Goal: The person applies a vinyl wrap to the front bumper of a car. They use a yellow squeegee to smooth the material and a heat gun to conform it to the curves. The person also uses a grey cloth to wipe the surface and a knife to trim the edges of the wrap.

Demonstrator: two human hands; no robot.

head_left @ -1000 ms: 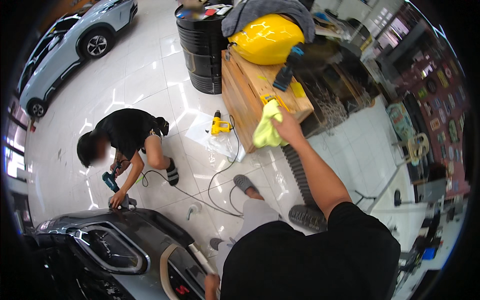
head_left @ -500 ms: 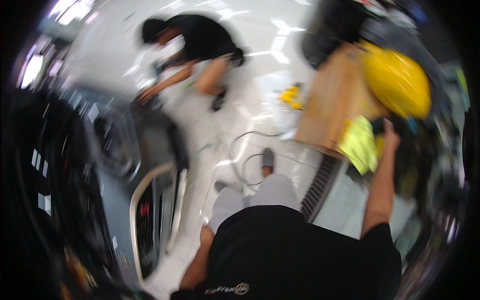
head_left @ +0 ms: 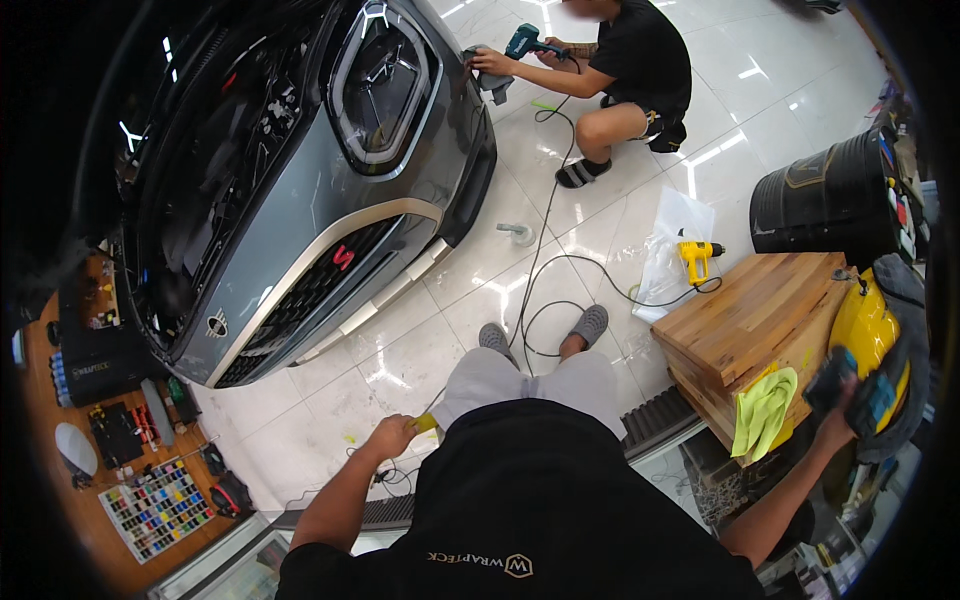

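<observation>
My left hand (head_left: 392, 437) is closed around a small flat yellow piece (head_left: 425, 422), beside my left thigh. Out to the right, my right hand (head_left: 836, 428) is closed on a black-and-teal power tool (head_left: 832, 382), partly smeared by motion. That tool is close to a glossy yellow rounded object (head_left: 862, 325) wrapped about by dark grey material. A lime-green cloth (head_left: 765, 412) hangs over the edge of a wooden box (head_left: 752, 305) nearby. To my front left stands a grey car (head_left: 300, 220) with its hood raised.
A co-worker (head_left: 635, 75) crouches by the bumper with a teal heat gun (head_left: 523, 42) and a grey cloth. A yellow heat gun (head_left: 697, 258) lies on plastic sheet; its cord (head_left: 560, 262) loops near my feet. A black drum (head_left: 820, 195) and a tool-covered wooden bench (head_left: 150, 450) stand at the sides.
My view has turned, so the car and co-worker appear farther right and the box lower. The left hand now shows with the yellow piece. My right hand is lower, beside the yellow object.
</observation>
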